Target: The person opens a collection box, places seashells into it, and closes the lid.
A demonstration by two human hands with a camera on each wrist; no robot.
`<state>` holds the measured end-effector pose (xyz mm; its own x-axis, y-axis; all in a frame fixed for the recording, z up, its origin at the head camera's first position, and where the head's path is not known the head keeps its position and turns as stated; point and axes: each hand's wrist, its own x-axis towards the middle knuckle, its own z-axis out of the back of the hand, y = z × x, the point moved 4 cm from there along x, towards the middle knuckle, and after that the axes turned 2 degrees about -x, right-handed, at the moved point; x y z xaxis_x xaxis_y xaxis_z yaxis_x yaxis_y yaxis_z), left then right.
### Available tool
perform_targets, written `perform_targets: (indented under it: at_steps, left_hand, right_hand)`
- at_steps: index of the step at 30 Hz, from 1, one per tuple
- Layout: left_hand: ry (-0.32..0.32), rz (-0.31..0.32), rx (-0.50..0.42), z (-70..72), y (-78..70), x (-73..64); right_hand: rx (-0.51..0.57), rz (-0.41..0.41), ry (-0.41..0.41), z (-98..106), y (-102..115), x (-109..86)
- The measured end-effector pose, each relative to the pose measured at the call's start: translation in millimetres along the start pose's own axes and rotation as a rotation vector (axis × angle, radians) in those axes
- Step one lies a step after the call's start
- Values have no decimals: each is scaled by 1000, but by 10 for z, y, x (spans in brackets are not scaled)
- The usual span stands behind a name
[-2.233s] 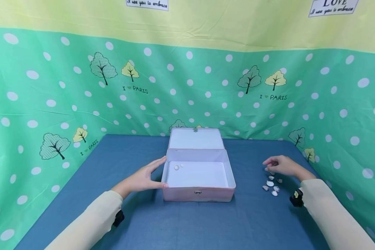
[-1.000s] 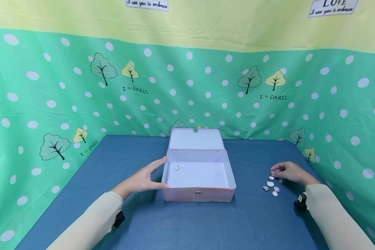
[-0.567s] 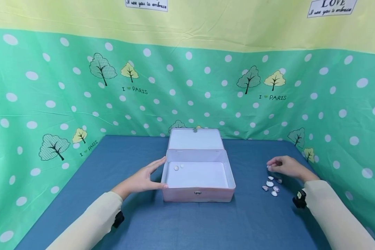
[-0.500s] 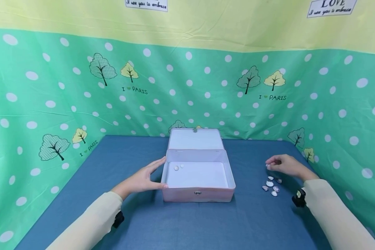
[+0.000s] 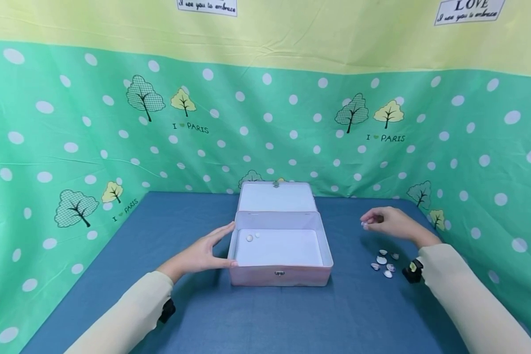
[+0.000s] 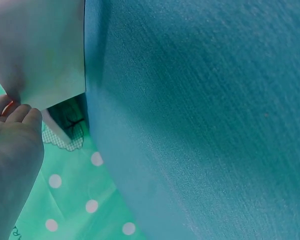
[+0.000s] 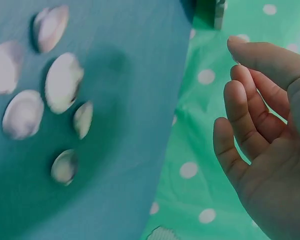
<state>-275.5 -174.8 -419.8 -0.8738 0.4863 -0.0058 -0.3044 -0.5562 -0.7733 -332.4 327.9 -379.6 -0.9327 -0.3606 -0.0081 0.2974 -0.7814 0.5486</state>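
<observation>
A pink tin box [image 5: 280, 279] stands with its lid [image 5: 276, 196] raised at the back. Two small pale shells [image 5: 250, 238] lie inside, near the left wall. My left hand [image 5: 199, 254] rests along the box's left side, fingers extended, thumb at the front corner; the left wrist view has its fingertips [image 6: 25, 112] at the box edge. To the right of the box, my right hand [image 5: 391, 222] is raised above the table, pinching a small whitish shell [image 5: 364, 224] between thumb and fingertips. The right wrist view mostly hides that shell behind the fingers.
Several seashells [image 5: 381, 260] are scattered on the blue tablecloth [image 5: 287, 319], below and nearer than my right hand. A green polka-dot curtain [image 5: 230, 128] closes off the back and sides. A metal clasp [image 5: 279, 273] sits on the box front.
My right hand reached down to the shells, pinched one, then lifted it and moved left toward the box. My left hand has stayed at the box's side.
</observation>
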Motion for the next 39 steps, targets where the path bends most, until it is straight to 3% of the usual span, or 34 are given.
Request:
perform_targets:
  at_steps: [14,39]
  left_hand:
    - [1,4,4,-13,17,19]
    - [2,2,26,-11,24,22]
  right_hand:
    - [-1,156,-1,-104,644,257]
    - [25,310,88,-452,1549,709]
